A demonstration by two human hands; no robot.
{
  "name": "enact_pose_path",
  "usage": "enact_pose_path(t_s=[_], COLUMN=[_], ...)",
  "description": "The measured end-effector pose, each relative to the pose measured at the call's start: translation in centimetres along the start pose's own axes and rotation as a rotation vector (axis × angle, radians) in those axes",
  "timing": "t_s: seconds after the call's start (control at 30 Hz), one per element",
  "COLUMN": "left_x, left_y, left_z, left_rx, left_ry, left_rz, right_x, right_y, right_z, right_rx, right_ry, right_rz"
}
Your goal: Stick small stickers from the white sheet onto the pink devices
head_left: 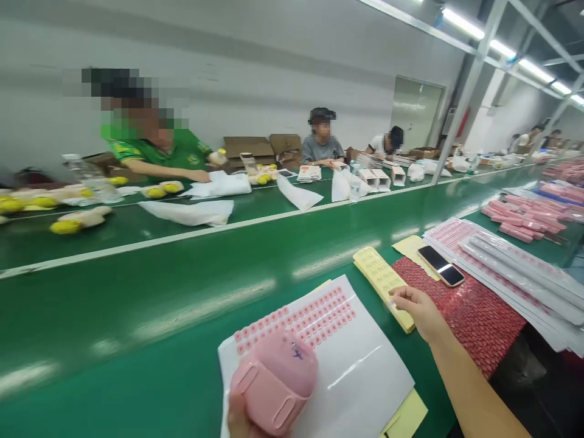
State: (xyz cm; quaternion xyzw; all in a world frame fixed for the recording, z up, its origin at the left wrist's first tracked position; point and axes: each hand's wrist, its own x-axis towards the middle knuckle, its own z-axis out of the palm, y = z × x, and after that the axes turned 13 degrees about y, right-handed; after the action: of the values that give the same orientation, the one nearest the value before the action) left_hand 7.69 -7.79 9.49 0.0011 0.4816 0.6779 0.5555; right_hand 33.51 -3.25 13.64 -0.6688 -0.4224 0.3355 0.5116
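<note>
The left hand (239,420) holds a pink case (275,382) over the white sticker sheet (360,365). Right of that sheet, the right hand (417,310) pinches at the yellow strip (381,281) — picking a sticker, it seems — the next move needs careful sticking.

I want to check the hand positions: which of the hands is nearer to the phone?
The right hand. It rests on the yellow strip just below the phone. The left hand holds the pink object, far away.
</note>
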Motion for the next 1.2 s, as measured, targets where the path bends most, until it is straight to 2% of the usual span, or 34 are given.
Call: enact_pose_path(t_s=[0.1,0.17,0.27,0.37,0.43,0.77,0.93,1.07,1.2], left_x=[-0.5,-0.8,-1.0,-1.0,-0.9,-0.6,-0.6,-0.9,-1.3], left_y=[-0.3,-0.5,-0.8,-0.9,-1.1,-1.6,-1.6,-1.5,-1.2], left_z=[0.6,1.0,1.4,1.4,1.2,1.1,1.1,1.0,1.2], left_rx=[0.0,-0.028,-0.058,-0.032,-0.034,-0.029,-0.03,-0.035,-0.031], left_ry=[0.066,0.07,0.038,-0.032,-0.035,0.008,-0.001,0.013,-0.047], left_rz=[0.056,0.094,0.173,0.183,0.186,0.185,0.193,0.17,0.17], right_x=[-2.1,-3.8,-5.8,-6.5,-6.5,-6.6,-6.6,-6.8,-7.4], right_y=[-2.2,-3.6,-4.8,-4.9,-4.6,-3.9,-3.6,-2.9,-1.8], right_z=[4.0,6.7,9.8,11.3,11.6,11.6,11.6,11.8,12.3], right_rx=[0.205,0.247,0.216,0.14,0.111,0.105,0.078,0.026,0.001], right_ry=[-0.279,-0.455,-0.578,-0.568,-0.55,-0.521,-0.493,-0.436,-0.313], right_rz=[-0.024,-0.027,-0.071,-0.105,-0.103,-0.089,-0.165,-0.352,-0.752])
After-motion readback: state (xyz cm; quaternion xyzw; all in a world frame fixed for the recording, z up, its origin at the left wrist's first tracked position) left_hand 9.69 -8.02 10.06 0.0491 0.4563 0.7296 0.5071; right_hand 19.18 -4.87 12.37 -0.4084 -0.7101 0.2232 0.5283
